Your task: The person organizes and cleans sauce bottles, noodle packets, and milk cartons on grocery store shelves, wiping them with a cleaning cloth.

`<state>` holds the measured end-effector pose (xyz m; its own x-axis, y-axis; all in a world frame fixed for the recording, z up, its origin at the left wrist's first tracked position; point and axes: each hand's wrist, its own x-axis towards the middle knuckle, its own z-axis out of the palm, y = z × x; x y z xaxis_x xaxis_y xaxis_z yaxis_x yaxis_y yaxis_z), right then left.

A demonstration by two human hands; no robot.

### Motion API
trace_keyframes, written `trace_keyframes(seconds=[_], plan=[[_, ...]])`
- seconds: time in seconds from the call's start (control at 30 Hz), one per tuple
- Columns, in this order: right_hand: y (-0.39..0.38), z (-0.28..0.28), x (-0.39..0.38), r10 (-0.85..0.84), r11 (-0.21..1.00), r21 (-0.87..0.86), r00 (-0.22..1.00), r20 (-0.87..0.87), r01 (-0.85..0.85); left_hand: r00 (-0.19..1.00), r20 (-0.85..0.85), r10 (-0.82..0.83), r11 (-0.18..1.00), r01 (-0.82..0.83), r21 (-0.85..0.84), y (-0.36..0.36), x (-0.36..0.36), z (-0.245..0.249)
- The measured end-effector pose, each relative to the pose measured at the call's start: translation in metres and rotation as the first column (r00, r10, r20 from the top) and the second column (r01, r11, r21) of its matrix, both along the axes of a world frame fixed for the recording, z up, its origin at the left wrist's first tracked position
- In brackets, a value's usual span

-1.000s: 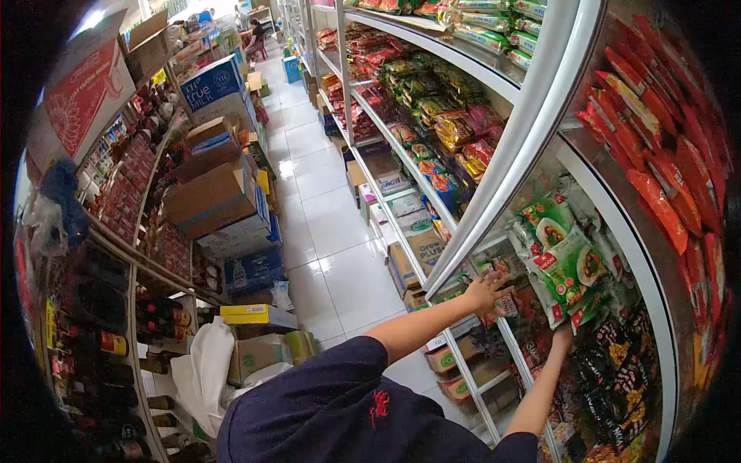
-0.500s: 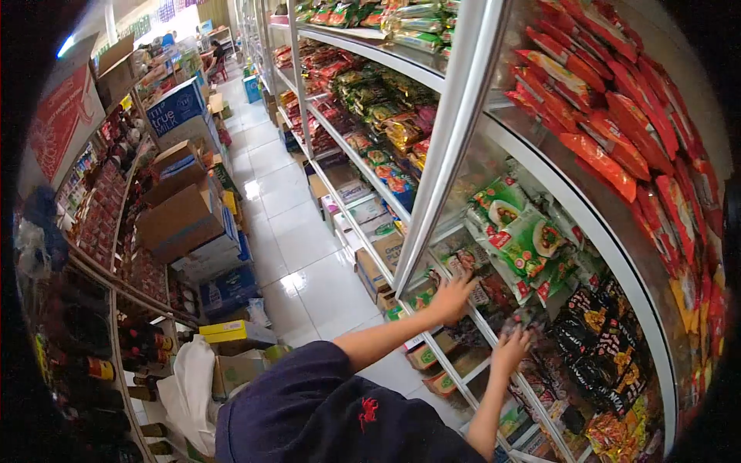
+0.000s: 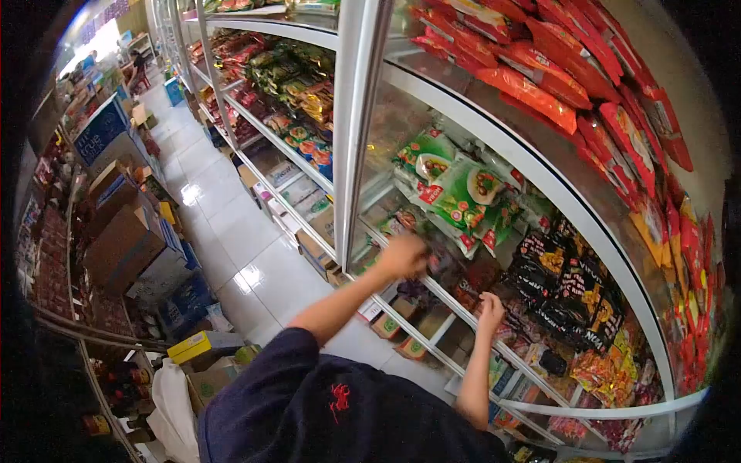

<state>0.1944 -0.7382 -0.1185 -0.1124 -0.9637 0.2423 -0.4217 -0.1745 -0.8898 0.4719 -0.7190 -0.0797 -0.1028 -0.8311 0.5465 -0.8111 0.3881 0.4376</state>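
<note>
My left hand is over the front of a middle shelf, its fingers smeared by motion. A dark, blurred packet shows right beside its fingertips; whether the hand grips it I cannot tell. Further right, my right hand is raised at the shelf's front rail, its fingers loosely bent and apart with nothing seen between them. Behind the hands lie green-and-white noodle packets, stacked and overlapping. Black noodle packs lie to their right, with orange-yellow packets nearer the front.
Red packets fill the shelf above at right. A metal post divides the shelving on my left. Open cardboard boxes and a yellow box stand along the tiled aisle. Far down the aisle a person sits.
My view has turned right, shifting the shelves leftward in it. My left hand has gone from spread fingers to a blur, and my right hand has drawn back to the front rail.
</note>
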Motion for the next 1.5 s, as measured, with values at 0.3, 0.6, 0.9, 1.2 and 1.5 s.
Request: trace_keyframes(seconds=[0.3,0.6,0.9,1.2,1.5], plan=[[0.018,0.018,0.025,-0.208,0.905,-0.422,0.821,-0.532,-0.045,0.793,0.119,0.597,0.799,-0.602,0.002,-0.019,0.048,-0.009],[0.018,0.019,0.024,-0.198,0.9,-0.426,0.783,-0.589,-0.094,0.972,0.146,0.182,0.981,-0.19,0.044,0.017,-0.104,0.003],[0.021,0.016,0.02,-0.073,0.953,-0.275,0.784,-0.617,-0.127,0.791,0.147,0.594,0.797,-0.604,0.028,0.004,0.03,0.007],[0.025,0.029,0.021,0.023,0.975,-0.136,0.696,-0.717,-0.173,0.971,0.16,0.179,0.981,-0.189,0.047,0.023,-0.117,0.003],[0.025,0.023,0.018,-0.025,0.969,-0.19,0.706,-0.708,-0.156,0.939,0.157,0.306,0.948,-0.316,0.043,0.007,-0.035,-0.007]])
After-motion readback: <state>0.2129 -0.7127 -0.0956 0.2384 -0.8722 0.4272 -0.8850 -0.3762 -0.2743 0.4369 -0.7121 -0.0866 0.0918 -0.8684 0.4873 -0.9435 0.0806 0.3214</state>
